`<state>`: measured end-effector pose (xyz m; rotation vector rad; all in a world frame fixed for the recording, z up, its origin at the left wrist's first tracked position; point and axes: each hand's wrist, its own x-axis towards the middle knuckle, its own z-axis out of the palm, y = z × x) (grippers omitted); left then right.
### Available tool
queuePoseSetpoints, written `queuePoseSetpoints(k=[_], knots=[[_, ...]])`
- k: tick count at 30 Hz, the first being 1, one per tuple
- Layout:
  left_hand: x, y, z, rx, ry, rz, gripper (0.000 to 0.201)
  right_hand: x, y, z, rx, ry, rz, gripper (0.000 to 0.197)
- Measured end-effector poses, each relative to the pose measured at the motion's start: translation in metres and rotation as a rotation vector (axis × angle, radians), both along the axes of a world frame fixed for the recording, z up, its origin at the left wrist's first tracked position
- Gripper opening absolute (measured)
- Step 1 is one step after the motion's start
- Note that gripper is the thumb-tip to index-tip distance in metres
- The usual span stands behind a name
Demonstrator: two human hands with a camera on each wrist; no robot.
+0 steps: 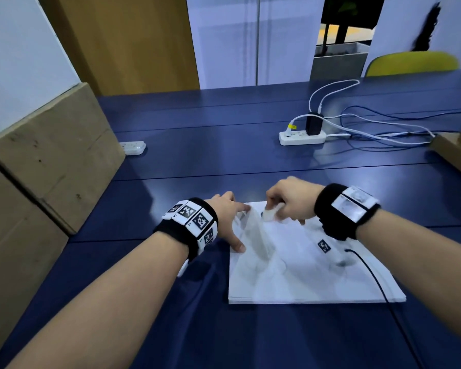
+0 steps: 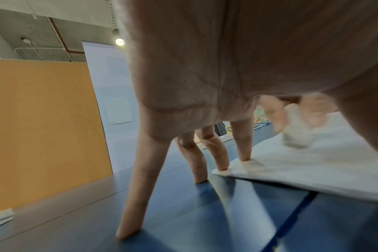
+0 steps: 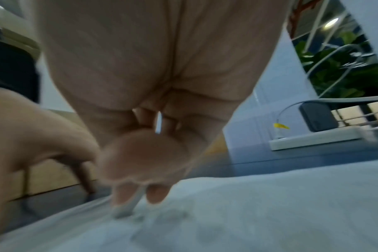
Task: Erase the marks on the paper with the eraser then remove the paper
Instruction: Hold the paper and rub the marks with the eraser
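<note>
Blue surface [image 1: 224, 155], lower centre of head view: paper [image 1: 304, 275] stack. Left hand [image 1: 228, 217] grip spread flat, fingertips [image 2: 246, 157] pinning the sheet's upper-left corner. Right hand [image 1: 290, 202] grip pinches white eraser [image 1: 269, 213] against paper, blurred

Head view downward; wrist views low, sharing the paper [image 1: 304, 262].

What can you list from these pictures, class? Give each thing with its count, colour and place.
paper: one stack, white, near table edge
eraser: one, white, on the paper's far left corner
table: one, dark blue
power strip: one, white, far right, black adapter plugged in
small white device: one, far left
cardboard boxes: brown, left
chair: one, yellow, beyond table
left hand: fingertips pressing paper's left edge
right hand: grip on eraser
</note>
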<state>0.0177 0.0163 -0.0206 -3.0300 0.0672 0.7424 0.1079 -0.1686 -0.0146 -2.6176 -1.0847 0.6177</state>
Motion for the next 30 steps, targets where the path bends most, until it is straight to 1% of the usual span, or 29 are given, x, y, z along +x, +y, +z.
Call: queuePoseSetpoints(k=[2, 3, 4, 7, 9, 11, 13, 14, 15, 17, 19, 21, 22, 25, 26, 27, 28, 30], knots=[[0.002, 0.000, 0.000, 0.010, 0.000, -0.010, 0.106, -0.011, 0.000, 0.002, -0.047, 0.089, 0.079, 0.012], [0.003, -0.001, -0.001, 0.014, 0.002, -0.015, 0.106, -0.012, 0.001, 0.003, -0.068, 0.093, 0.100, 0.012], [0.004, -0.001, 0.000, 0.017, 0.003, -0.020, 0.107, -0.008, 0.003, 0.003, -0.074, 0.061, 0.091, 0.013], [0.006, -0.002, 0.000, 0.029, 0.009, -0.025, 0.107, 0.011, 0.006, 0.001, -0.025, -0.052, -0.047, 0.017], [0.006, -0.002, -0.001, 0.040, 0.003, -0.023, 0.106, 0.013, 0.006, 0.000, 0.015, -0.052, -0.068, 0.022], [0.004, -0.004, -0.005, 0.034, -0.029, -0.015, 0.103, 0.004, 0.000, 0.001, -0.011, 0.005, -0.004, 0.024], [0.003, -0.004, -0.009, 0.007, -0.067, 0.006, 0.099, -0.007, -0.003, 0.001, -0.065, 0.123, 0.077, 0.022], [0.001, -0.004, -0.011, -0.005, -0.079, 0.013, 0.098, -0.010, -0.004, 0.000, -0.085, 0.152, 0.104, 0.022], [0.000, -0.004, -0.012, -0.013, -0.085, 0.015, 0.099, -0.010, -0.003, 0.000, -0.092, 0.140, 0.110, 0.022], [-0.001, -0.004, -0.012, -0.021, -0.082, 0.016, 0.101, -0.001, 0.001, -0.002, -0.049, 0.051, 0.042, 0.023], [-0.002, -0.004, -0.012, -0.028, -0.080, 0.019, 0.101, 0.012, 0.005, -0.002, 0.048, -0.020, -0.070, 0.025], [-0.003, -0.002, -0.013, -0.040, -0.092, 0.020, 0.100, 0.015, 0.005, 0.000, 0.098, -0.030, -0.118, 0.025], [-0.004, -0.001, -0.015, -0.049, -0.100, 0.021, 0.100, 0.013, 0.003, 0.000, 0.084, -0.001, -0.098, 0.024], [-0.005, 0.002, -0.019, -0.079, -0.116, 0.028, 0.099, -0.005, -0.005, 0.000, -0.031, 0.183, 0.057, 0.018], [-0.005, 0.003, -0.019, -0.084, -0.115, 0.030, 0.099, -0.009, -0.005, -0.001, -0.060, 0.210, 0.087, 0.016], [-0.005, 0.002, -0.019, -0.088, -0.112, 0.032, 0.100, -0.009, -0.005, -0.002, -0.068, 0.185, 0.087, 0.016], [-0.004, 0.001, -0.018, -0.088, -0.107, 0.032, 0.100, -0.005, -0.003, -0.003, -0.056, 0.125, 0.056, 0.017], [-0.004, 0.001, -0.017, -0.082, -0.100, 0.036, 0.099, 0.007, 0.003, -0.004, 0.023, -0.006, -0.063, 0.017]])
